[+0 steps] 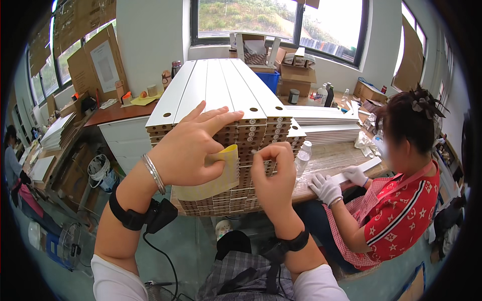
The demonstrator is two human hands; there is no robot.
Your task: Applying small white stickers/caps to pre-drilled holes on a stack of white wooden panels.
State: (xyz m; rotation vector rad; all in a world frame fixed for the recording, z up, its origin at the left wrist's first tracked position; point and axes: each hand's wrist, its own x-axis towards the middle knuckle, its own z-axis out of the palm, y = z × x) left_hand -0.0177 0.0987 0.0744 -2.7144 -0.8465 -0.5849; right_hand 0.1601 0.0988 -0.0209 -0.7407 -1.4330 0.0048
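A big stack of long white boards [221, 95] lies flat in front of both hands, going far away from them. The ends of the boards face the hands; they are brown with small round dots, row on row. A yellow sheet [221, 175] lies flat against these ends. It is thin and bends a bit. The left hand [193, 148] holds its top corner, with fingers on top of the stack. The right hand [273, 175] touches the ends just beside the sheet
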